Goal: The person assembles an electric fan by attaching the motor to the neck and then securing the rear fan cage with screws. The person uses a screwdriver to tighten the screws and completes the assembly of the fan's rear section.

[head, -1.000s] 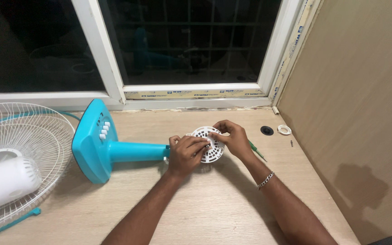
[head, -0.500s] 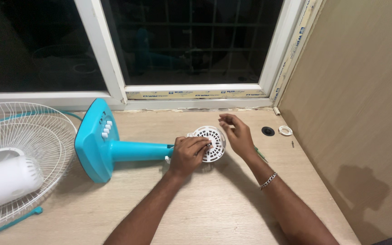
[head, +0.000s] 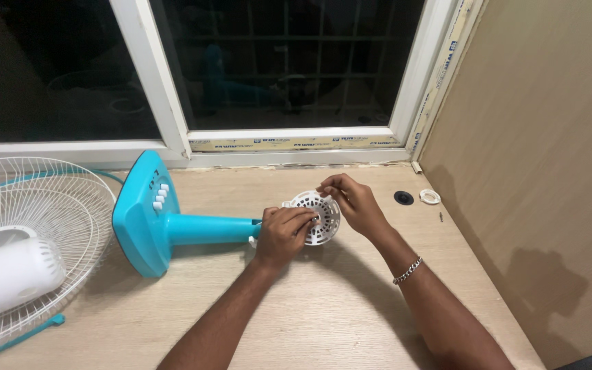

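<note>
A blue fan stand [head: 166, 223] lies on its side on the wooden desk [head: 323, 308], its pole pointing right. At the pole's end sits a round white slotted plastic cover [head: 315, 214]. My left hand [head: 282, 234] grips the cover's left side, fingers over its face. My right hand [head: 352, 203] pinches the cover's top right edge. A metal bracelet hangs on my right wrist.
A white wire fan guard [head: 35, 226] and a white motor housing [head: 8, 274] lie at the left. A small white ring [head: 430, 197] and a dark desk hole [head: 403, 197] are at the right, near a wooden side panel [head: 549, 157]. A window runs along the back.
My right hand held the cover a second ago, lifted off it with fingers spread half a second ago, and now pinches its top edge again. My left hand has stayed put.
</note>
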